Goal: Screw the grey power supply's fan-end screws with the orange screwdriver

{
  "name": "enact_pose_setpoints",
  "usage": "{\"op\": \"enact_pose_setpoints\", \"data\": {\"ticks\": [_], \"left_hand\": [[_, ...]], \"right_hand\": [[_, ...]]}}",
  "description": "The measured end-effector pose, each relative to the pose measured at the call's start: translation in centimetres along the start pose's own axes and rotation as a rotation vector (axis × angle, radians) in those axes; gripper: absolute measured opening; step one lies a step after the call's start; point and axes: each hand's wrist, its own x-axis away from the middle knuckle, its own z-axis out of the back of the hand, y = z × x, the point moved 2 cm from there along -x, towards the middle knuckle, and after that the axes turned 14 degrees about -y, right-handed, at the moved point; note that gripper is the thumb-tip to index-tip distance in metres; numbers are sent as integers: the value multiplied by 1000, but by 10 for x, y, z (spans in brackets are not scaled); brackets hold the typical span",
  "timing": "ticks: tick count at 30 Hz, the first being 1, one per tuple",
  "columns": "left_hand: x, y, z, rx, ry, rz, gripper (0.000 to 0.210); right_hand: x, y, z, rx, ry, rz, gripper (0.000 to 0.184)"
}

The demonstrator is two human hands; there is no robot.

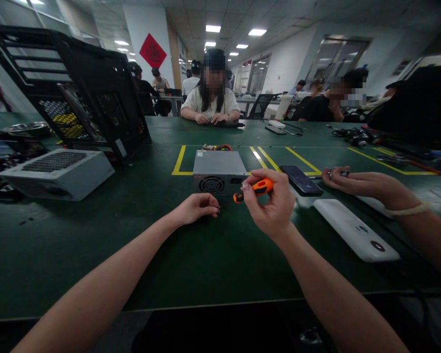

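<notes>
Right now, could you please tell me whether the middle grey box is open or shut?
The grey box appears shut: its top panel covers it from edge to edge.

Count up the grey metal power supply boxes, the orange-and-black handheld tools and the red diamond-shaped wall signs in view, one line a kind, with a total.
Grey metal power supply boxes: 2
Orange-and-black handheld tool: 1
Red diamond-shaped wall sign: 1
Total: 4
</notes>
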Motion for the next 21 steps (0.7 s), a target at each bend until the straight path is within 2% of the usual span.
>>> {"op": "enact_pose_setpoints", "data": {"ticks": [10, 13, 18, 21], "left_hand": [[0, 1, 0, -8, -11, -7, 14], [1, 0, 0, -25, -20, -23, 16], [0, -3, 2, -124, -8, -38, 16], [1, -3, 3, -311, 11, -65, 13]], "right_hand": [[-1, -1, 0, 33, -21, 12, 29], [-2, -2, 1, 18, -96, 18, 34], [0, 0, 0, -36, -306, -21, 46], [5, 3, 1, 10, -316, -49, 43]]}}
